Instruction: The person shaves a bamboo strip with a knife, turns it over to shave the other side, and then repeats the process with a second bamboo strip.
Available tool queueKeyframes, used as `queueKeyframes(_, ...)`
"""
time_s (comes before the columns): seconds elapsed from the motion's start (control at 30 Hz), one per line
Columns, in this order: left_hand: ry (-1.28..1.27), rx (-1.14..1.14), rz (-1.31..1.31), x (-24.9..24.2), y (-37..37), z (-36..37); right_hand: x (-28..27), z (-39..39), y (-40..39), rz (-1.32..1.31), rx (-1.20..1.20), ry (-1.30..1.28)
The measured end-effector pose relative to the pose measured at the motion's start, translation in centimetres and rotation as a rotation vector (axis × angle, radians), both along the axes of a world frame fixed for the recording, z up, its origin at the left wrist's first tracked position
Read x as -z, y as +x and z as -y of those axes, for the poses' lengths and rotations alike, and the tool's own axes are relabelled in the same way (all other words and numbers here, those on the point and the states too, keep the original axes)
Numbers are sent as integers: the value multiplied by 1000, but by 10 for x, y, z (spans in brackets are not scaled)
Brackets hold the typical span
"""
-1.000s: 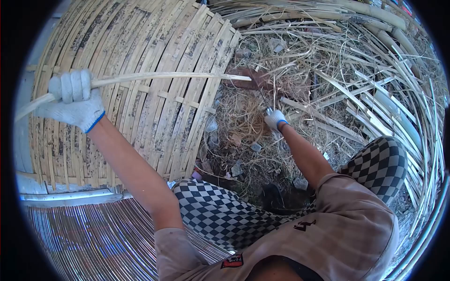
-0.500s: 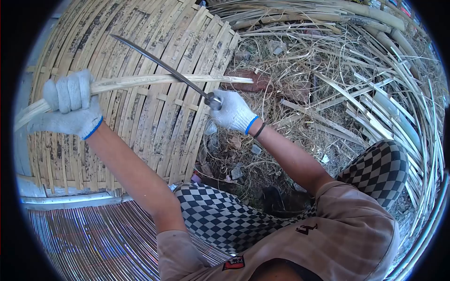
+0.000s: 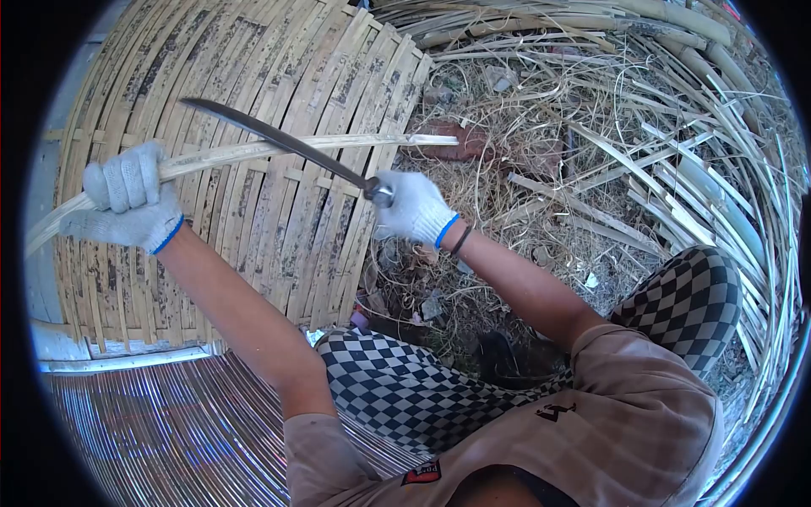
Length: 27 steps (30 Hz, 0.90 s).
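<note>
My left hand (image 3: 128, 190), in a white knit glove with a blue cuff, wraps round a long pale bamboo strip (image 3: 221, 155). The strip runs from the left edge of the view past my fist, and its far end points right over a reddish brick. In another white glove, my right hand (image 3: 414, 207) is closed on the handle of a machete (image 3: 291, 144). Its dark, slightly curved blade points up and left, crossing over the strip between my two hands. The handle is mostly hidden inside my fist.
A woven bamboo panel (image 3: 245, 228) lies beneath the strip. The reddish brick (image 3: 471, 144) sits among shavings on the ground. Split bamboo strips (image 3: 676, 190) are piled along the right, with thicker poles (image 3: 667, 29) behind. A striped slatted surface (image 3: 186, 431) extends at lower left.
The machete blade has tilted flatter, its tip dropping and moving left, with more of its broad side showing. My left hand and the strip have barely shifted.
</note>
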<state>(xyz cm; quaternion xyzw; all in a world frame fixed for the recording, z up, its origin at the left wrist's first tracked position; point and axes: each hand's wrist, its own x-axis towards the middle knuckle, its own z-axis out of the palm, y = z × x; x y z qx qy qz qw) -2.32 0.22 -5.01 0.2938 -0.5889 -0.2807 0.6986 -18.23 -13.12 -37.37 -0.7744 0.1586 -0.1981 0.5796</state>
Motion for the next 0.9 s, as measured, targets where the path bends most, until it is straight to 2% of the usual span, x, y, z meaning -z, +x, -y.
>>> queueKeyframes(0.03, -7, -10, 11, 3, -9, 4, 12, 4, 3, 5, 11, -26)
queueKeyframes(0.1, -13, -18, 12, 2, -14, 3, 89, 18, 19, -189, 83, 225)
queueKeyframes(0.13, -15, -14, -1, 5, -11, -1, 144, 37, 40, -426, -113, 350)
queueKeyframes(0.17, -19, -8, -15, 8, -8, -3, 132, 42, 32, -375, -55, 186)
queueKeyframes(0.2, -18, -140, 10, 8, -11, -6, 134, 39, 43, -277, 2, 40)
queueKeyframes(0.27, -8, -139, 12, 8, -9, -9, 101, 18, 40, -231, 32, 116)
queueKeyframes(0.3, -19, -135, 16, 6, -6, -8, 47, 18, 25, -256, 21, 318)
queueKeyframes(0.37, -5, -101, 21, 4, 0, -8, 7, -3, 9, 13, 84, 38)
queueKeyframes(0.4, 8, -89, 21, 3, -1, -8, -17, -6, 3, -20, 24, 37)
queueKeyframes(0.5, 7, -61, 20, 4, -5, -5, -9, 1, 1, -2, -71, -38)
queueKeyframes(0.57, -2, -130, 16, 7, -12, -4, 69, 6, 20, 46, 101, 18)
queueKeyframes(0.6, -11, -164, 15, 8, -15, -5, 110, 17, 22, -57, 106, 141)
queueKeyframes(0.63, -5, -171, -1, 11, -13, -10, 147, 40, 48, -513, -242, 143)
queueKeyframes(0.7, 2, -165, -21, 10, -3, -16, 92, 39, 21, -336, -54, 169)
queueKeyframes(0.73, 5, -165, 9, 9, -2, -15, 91, 28, 31, -213, -40, -8)
queueKeyframes(0.8, -10, -189, -6, 9, -1, -16, 74, 14, 42, -81, 7, -61)
queueKeyframes(0.83, -18, -199, -8, 7, 0, -15, 18, 6, 18, -70, 37, 76)
queueKeyframes(0.9, -26, -169, 1, 5, 0, -12, -27, -9, 7, 9, -17, 24)
